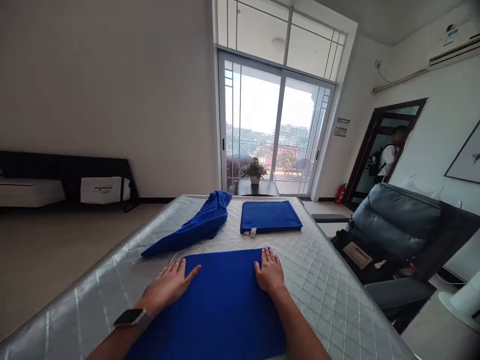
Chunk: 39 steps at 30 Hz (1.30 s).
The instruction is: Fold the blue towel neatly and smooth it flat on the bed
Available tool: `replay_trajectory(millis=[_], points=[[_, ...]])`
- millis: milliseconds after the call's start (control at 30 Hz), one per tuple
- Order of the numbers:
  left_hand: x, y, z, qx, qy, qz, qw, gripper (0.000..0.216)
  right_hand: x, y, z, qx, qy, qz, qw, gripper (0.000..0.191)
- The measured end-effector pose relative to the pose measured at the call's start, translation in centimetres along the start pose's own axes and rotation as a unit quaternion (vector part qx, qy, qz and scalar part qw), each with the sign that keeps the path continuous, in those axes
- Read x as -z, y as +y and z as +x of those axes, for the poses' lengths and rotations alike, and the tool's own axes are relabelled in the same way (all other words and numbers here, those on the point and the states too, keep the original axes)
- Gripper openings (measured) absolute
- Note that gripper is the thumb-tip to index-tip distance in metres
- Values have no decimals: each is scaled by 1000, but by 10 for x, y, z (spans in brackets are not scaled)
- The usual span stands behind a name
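A blue towel (221, 305) lies spread flat on the quilted grey table (322, 280) right in front of me. My left hand (168, 286) rests palm down on its far left corner, fingers apart, a watch on the wrist. My right hand (269, 271) presses flat on the towel's far right corner. Beyond them a folded blue towel (270, 216) lies square, its tag at the near edge. To its left a crumpled blue towel (195, 225) stretches diagonally.
A potted plant (254, 171) stands on a dark small table past the far edge, before glass sliding doors. A grey recliner (393, 225) sits to the right. A person with a backpack (388, 156) stands in the far right doorway.
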<state>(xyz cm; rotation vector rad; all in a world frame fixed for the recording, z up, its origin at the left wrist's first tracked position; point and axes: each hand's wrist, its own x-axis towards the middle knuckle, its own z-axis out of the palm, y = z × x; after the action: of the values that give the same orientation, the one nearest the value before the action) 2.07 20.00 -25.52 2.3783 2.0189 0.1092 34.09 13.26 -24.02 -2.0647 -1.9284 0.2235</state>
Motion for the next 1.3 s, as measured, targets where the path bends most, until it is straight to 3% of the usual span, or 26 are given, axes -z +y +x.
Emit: replay_trajectory(millis=[100, 200, 300, 367, 433, 500, 567, 800, 900, 1000, 1300], points=[[4, 43, 12, -51, 70, 6, 996, 81, -1, 0, -2, -3, 0, 12, 1000, 66], [0, 117, 16, -203, 89, -51, 974, 64, -1, 0, -3, -2, 3, 18, 1000, 65], [-10, 186, 19, -294, 91, -88, 947, 54, -1, 3, -4, 25, -12, 4, 1000, 65], [-18, 214, 19, -314, 93, -98, 940, 51, 0, 5, -5, 48, -26, -8, 998, 69], [-24, 221, 18, -303, 81, -97, 944, 53, 0, 5, -6, 60, -28, -5, 998, 71], [-29, 210, 16, -289, 68, -70, 952, 53, 1, 5, -6, 52, -15, 13, 998, 67], [-31, 183, 17, -274, 66, -29, 959, 53, 0, 3, -6, 31, 2, 34, 999, 63], [-32, 37, 19, -108, 38, 26, 993, 64, -1, -1, -3, 2, 5, 36, 999, 63], [-27, -6, 7, -43, 41, 13, 998, 71, -2, -1, -1, -3, -3, 10, 1000, 62], [-22, -20, -4, -16, 38, -9, 999, 75, -4, 0, 2, -3, -2, -17, 1000, 62], [-10, -8, -13, 5, 67, -65, 996, 83, -3, -3, -2, 13, 21, -93, 995, 61]])
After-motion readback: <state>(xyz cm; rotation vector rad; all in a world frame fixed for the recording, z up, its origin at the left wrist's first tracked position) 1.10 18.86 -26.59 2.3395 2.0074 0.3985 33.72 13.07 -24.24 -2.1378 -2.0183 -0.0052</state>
